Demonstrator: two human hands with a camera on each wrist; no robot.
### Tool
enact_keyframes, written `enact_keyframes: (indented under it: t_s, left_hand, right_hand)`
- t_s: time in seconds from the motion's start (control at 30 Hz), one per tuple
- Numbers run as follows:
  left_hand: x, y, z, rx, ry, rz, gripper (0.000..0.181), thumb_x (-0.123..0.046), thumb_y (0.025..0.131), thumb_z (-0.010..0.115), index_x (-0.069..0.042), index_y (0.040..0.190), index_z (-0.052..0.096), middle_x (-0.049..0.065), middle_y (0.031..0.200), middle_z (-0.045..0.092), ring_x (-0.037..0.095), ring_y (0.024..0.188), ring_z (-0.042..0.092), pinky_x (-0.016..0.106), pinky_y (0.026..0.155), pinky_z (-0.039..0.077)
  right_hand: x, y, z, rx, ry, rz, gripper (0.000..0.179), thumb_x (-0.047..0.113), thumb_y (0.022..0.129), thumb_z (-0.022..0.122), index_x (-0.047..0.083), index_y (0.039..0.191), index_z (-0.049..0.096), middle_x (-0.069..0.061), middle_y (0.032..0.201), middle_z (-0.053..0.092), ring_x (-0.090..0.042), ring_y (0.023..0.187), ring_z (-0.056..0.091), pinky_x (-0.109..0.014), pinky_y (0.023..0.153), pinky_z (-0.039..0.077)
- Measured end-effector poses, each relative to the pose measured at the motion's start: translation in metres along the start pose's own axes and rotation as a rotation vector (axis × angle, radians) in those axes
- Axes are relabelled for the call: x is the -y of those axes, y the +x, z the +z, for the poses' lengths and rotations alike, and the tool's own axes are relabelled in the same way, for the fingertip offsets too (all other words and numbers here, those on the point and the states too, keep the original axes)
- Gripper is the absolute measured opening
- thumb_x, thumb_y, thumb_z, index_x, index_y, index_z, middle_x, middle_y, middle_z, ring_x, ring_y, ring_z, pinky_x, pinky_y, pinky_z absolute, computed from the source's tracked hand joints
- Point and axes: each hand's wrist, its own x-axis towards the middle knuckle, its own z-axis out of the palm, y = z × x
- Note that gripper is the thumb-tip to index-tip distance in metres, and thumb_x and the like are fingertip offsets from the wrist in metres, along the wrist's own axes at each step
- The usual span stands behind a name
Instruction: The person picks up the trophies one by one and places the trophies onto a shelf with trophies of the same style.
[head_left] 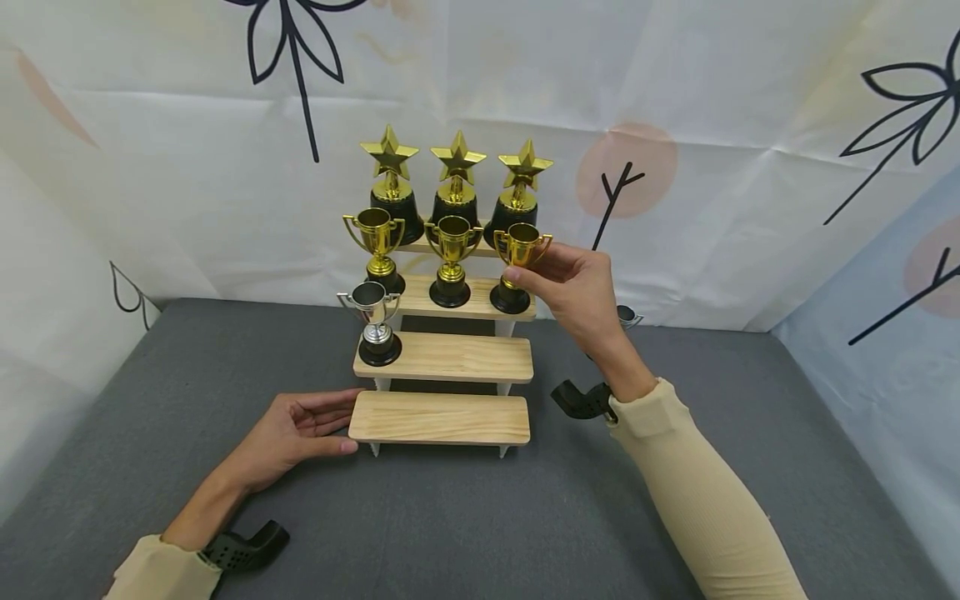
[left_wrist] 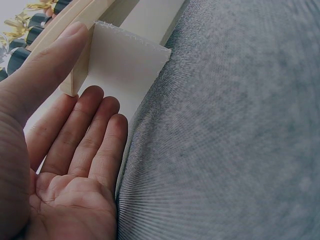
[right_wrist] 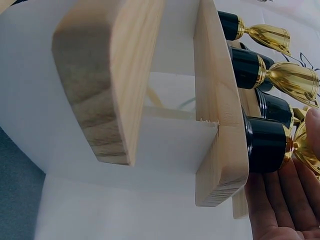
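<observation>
My right hand (head_left: pixel 573 287) pinches a small gold trophy cup (head_left: pixel 520 246) with a black base, at the right end of the second-highest step. In the right wrist view, the fingers (right_wrist: pixel 290 200) lie behind this cup's black base (right_wrist: pixel 270 145). Two matching gold cups (head_left: pixel 452 242) stand to its left on the same step. My left hand (head_left: pixel 303 429) rests at the left end of the lowest step (head_left: pixel 438 418) of a wooden tiered stand, its fingers extended along the white side panel (left_wrist: pixel 125 65). A silver trophy cup (head_left: pixel 377 321) stands at the left of the step above.
Gold star trophies (head_left: pixel 457 167) line the top step. Behind my right wrist, part of another silver cup (head_left: pixel 627 315) shows on the grey table (head_left: pixel 450 525). A patterned white cloth (head_left: pixel 495 67) hangs close behind the stand.
</observation>
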Motion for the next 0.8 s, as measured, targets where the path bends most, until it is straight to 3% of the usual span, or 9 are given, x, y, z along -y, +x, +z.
enact_keyframes:
  t_s: [0.4,0.8]
  left_hand:
    - [0.001,0.001,0.0,0.002,0.005,0.006,0.066,0.01,0.084,0.077,0.021,0.14,0.044,0.035,0.142,0.049,0.011,0.123,0.061,0.03,0.101,0.054]
    - [0.001,0.0,0.0,0.007,-0.006,0.015,0.066,0.011,0.084,0.076,0.021,0.14,0.044,0.033,0.142,0.05,0.012,0.123,0.06,0.03,0.101,0.053]
  right_hand:
    - [0.0,-0.002,-0.004,-0.003,-0.005,-0.01,0.029,-0.001,0.084,0.082,-0.006,0.112,0.074,-0.014,0.102,0.075,-0.022,0.097,0.072,-0.036,0.086,0.063]
    - [0.002,-0.011,-0.019,-0.052,0.056,-0.001,0.04,-0.006,0.085,0.079,-0.009,0.123,0.069,-0.009,0.107,0.076,-0.02,0.101,0.072,-0.035,0.089,0.062]
